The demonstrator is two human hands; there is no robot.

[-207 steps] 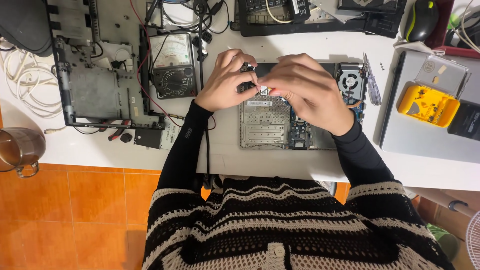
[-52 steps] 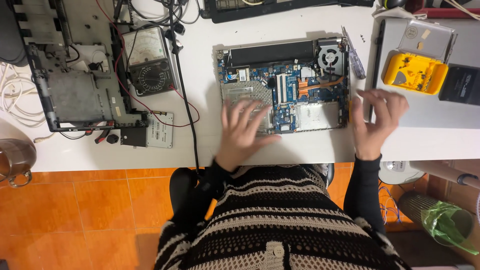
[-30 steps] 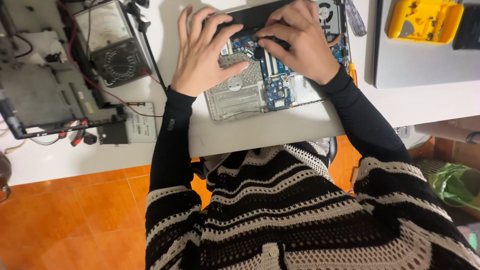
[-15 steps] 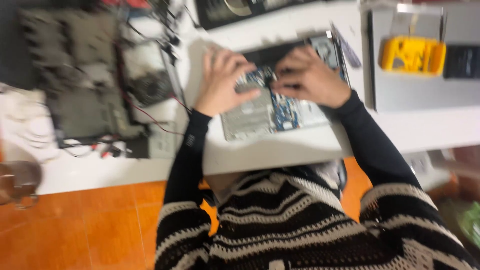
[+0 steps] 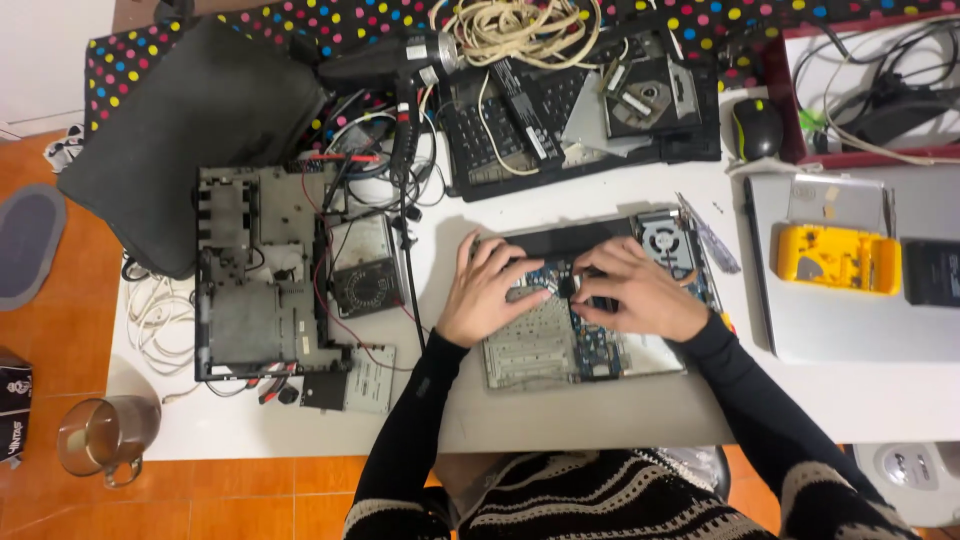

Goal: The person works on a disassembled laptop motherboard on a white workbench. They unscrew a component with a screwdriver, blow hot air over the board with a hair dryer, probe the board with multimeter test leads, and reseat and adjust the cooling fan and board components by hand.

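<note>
Head view: both hands rest on the opened laptop base [image 5: 560,350] on the bench [image 5: 600,410]. Left hand [image 5: 487,292] lies spread flat. Right hand [image 5: 640,290] pinches a small dark part [image 5: 567,287].

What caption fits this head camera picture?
Both hands, left and right, press on an opened laptop.

Both arms reach forward from the near edge, sleeved in black to the wrists, elbows bent and angling inward. The left hand [image 5: 487,288] lies palm down with fingers spread and slightly curled, fingertips pointing far and right. The right hand [image 5: 640,290] is also palm down, fingers bunched and pointing left, its fingertips close to those of the left hand.
</note>
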